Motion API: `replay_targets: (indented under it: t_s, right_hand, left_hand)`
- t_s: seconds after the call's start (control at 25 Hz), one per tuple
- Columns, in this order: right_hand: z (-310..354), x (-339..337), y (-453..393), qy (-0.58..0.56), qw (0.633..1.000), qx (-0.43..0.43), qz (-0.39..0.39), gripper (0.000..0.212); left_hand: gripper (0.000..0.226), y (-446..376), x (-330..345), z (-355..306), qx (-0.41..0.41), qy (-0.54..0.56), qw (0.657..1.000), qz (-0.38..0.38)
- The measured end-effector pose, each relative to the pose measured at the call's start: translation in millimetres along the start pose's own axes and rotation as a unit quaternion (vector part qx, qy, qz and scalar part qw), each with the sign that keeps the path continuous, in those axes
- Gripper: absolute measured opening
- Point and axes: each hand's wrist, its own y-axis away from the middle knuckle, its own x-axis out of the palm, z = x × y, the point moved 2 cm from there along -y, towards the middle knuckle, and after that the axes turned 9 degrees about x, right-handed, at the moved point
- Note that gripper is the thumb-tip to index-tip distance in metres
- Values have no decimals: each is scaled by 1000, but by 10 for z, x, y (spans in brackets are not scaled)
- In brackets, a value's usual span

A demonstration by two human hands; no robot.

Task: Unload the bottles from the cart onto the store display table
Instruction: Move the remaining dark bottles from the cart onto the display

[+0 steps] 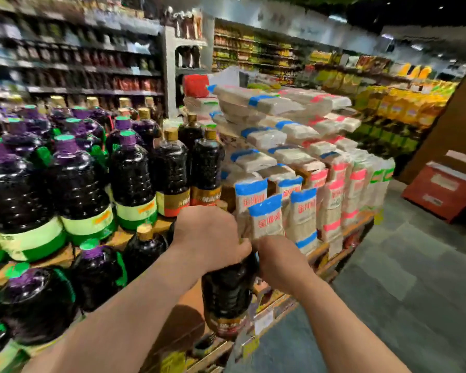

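Head view: left hand point(210, 235), right hand point(280, 261) grip dark bottle point(226, 297) over wooden display table point(331, 246); store shelves point(73, 68) behind.

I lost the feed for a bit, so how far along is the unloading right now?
Already done: many dark bottles stand on the display table, including gold-capped ones beside the noodle packs. In hand: the left hand and right hand both grip one dark bottle at the table's front edge, not yet set down. What remains can't be judged; the cart isn't in view.
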Motion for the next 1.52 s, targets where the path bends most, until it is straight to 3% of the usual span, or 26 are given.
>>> replay_targets:
  t_s: [0.12,0.28,0.44,0.56,0.64,0.96,1.08,1.24,1.32,1.52]
  right_hand:
    - [-230,124,-488,25,997,-68,14,19]
    - [-389,351,-921,17,995,-92,35,18]
    - [-504,617,-1247,-1,992,-113,64,17]
    - [-580,826,-1326,-10,988,-138,68,2]
    - [-653,1011,-1361,-20,986,-148,69,21]
    - [-871,1208,-1551,-40,976,-159,141,11]
    - [-849,1007,-1615,-6,964,-207,164,4]
    - [-820,429,-1668,-15,965,-250,81,17]
    - [-731,142,-1620,-63,951,-301,35,13]
    - [-255,-232,-1125,-173,879,-436,84,22]
  left_hand:
    - [58,-339,289,-53,-59,-14,998,5]
    - [53,-648,632,-45,-123,-17,991,41]
    - [51,-905,929,-5,-132,11,988,82]
    - [52,-995,1145,-60,-128,25,984,121]
    - [52,-1027,1297,-113,-132,31,981,140]
    - [48,-1178,1464,-280,-241,70,955,161]
    - [52,-1089,1439,-293,-300,114,929,185]
    - [46,-780,1207,-313,-438,244,841,205]
    - [39,-565,1015,-413,-500,237,817,159]
    - [39,4,469,-739,-589,150,791,68]
